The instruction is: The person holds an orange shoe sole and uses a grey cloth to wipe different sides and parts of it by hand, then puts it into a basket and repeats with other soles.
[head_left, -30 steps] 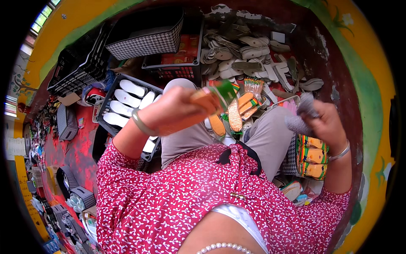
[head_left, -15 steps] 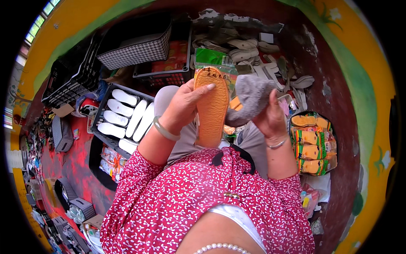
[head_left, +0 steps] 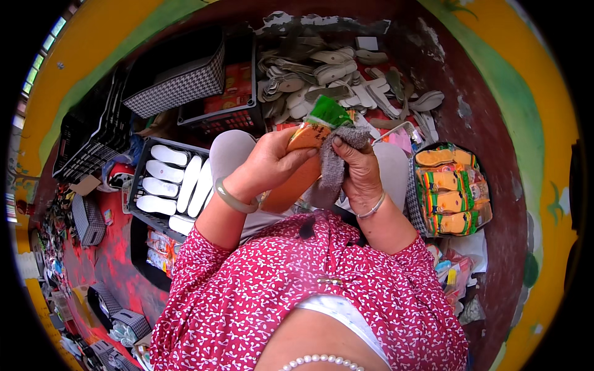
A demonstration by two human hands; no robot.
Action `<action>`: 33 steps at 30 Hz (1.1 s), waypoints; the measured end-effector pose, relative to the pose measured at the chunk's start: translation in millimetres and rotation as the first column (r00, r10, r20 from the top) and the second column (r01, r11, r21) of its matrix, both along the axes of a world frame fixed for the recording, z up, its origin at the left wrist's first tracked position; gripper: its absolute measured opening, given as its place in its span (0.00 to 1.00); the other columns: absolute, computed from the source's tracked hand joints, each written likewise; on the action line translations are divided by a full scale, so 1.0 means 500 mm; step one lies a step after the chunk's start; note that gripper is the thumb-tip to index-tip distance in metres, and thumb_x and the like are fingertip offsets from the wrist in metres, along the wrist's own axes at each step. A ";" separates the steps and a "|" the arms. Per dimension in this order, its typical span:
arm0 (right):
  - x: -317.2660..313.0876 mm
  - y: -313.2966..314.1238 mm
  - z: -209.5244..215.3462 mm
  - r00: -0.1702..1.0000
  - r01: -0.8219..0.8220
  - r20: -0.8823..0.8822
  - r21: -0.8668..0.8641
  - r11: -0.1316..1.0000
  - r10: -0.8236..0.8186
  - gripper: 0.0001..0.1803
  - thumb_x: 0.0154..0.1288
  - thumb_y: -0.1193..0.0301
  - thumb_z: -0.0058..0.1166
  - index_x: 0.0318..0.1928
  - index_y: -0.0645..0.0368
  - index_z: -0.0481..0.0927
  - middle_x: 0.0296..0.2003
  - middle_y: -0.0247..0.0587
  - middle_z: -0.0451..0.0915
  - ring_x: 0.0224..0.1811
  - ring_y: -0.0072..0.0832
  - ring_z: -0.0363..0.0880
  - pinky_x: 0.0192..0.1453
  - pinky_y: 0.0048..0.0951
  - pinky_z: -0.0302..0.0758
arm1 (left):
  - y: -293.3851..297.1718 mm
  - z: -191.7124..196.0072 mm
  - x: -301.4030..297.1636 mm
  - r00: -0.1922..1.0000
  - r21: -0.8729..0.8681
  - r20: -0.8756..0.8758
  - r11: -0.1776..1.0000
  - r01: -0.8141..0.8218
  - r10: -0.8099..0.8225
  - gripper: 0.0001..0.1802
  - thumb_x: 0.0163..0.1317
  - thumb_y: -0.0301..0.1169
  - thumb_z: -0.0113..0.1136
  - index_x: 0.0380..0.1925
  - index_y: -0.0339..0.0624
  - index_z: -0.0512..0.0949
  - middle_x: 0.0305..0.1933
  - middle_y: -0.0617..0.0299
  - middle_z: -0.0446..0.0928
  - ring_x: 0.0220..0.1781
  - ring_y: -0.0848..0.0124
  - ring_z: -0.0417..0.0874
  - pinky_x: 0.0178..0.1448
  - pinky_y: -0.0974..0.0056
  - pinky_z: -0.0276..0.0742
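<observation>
Two hands meet over your lap, and between them sits an orange shoe sole (head_left: pixel 297 173) with a green tip. Your left hand (head_left: pixel 269 164) wraps the sole from the side, fingers pressed together around its upper half with the thumb laid across the orange face. Your right hand (head_left: pixel 356 170) pinches a grey rag (head_left: pixel 331 170) against the sole's right edge, thumb on top and the cloth hanging down below the fingers.

The sole looks light and somewhat bendy, the kind of thin foam piece that flexes if you squeeze its middle too hard. Your grip across its width, near the top, seems a sound place to hold it, since the edges give your fingers something firm to bear on. The rag is soft and limp, so it will follow whatever your fingertips do and will slip loose if the pinch slackens.

Around you, a black crate (head_left: pixel 145 185) on your left holds white insoles (head_left: pixel 170 182) laid side by side. On your right a round basket (head_left: pixel 416 204) is stacked with finished orange and green soles (head_left: pixel 451 191). Ahead, a heap of grey soles (head_left: pixel 334 77) lies against the dark red wall, with a checked box (head_left: pixel 179 83) and another black crate (head_left: pixel 223 111) off to the left of the heap.
</observation>
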State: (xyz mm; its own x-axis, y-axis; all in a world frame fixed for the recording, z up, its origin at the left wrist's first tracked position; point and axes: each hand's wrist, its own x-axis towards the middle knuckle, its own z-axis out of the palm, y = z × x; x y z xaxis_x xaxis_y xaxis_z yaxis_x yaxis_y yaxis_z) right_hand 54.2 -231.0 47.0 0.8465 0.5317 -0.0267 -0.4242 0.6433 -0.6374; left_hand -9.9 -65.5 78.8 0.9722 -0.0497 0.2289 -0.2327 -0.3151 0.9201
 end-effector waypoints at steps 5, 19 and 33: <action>-0.007 -0.004 0.010 0.997 0.074 0.013 0.005 0.997 -0.074 0.09 0.53 0.79 0.62 0.36 0.59 0.81 0.32 0.33 0.81 0.35 0.24 0.79 0.42 0.24 0.75 | -0.013 0.003 -0.008 0.999 0.037 0.030 0.999 0.011 -0.012 0.14 0.60 0.26 0.58 0.45 0.33 0.75 0.36 0.63 0.80 0.39 0.81 0.76 0.43 0.73 0.73; 0.172 -0.183 0.104 0.929 0.302 0.177 0.145 0.942 -0.325 0.19 0.60 0.56 0.56 0.41 0.59 0.74 0.30 0.40 0.78 0.20 0.22 0.73 0.18 0.17 0.68 | 0.049 -0.084 -0.037 0.964 -0.445 -0.246 0.872 -0.205 0.101 0.15 0.61 0.29 0.56 0.45 0.31 0.73 0.41 0.60 0.78 0.40 0.74 0.80 0.46 0.69 0.75; -0.001 0.007 -0.003 0.971 -0.222 0.062 -0.135 0.966 0.232 0.14 0.59 0.69 0.60 0.43 0.59 0.75 0.36 0.35 0.77 0.34 0.22 0.76 0.38 0.22 0.73 | -0.006 -0.053 0.009 0.997 -0.361 0.016 0.930 -0.067 0.078 0.16 0.62 0.28 0.56 0.48 0.31 0.71 0.40 0.63 0.78 0.39 0.81 0.76 0.42 0.74 0.73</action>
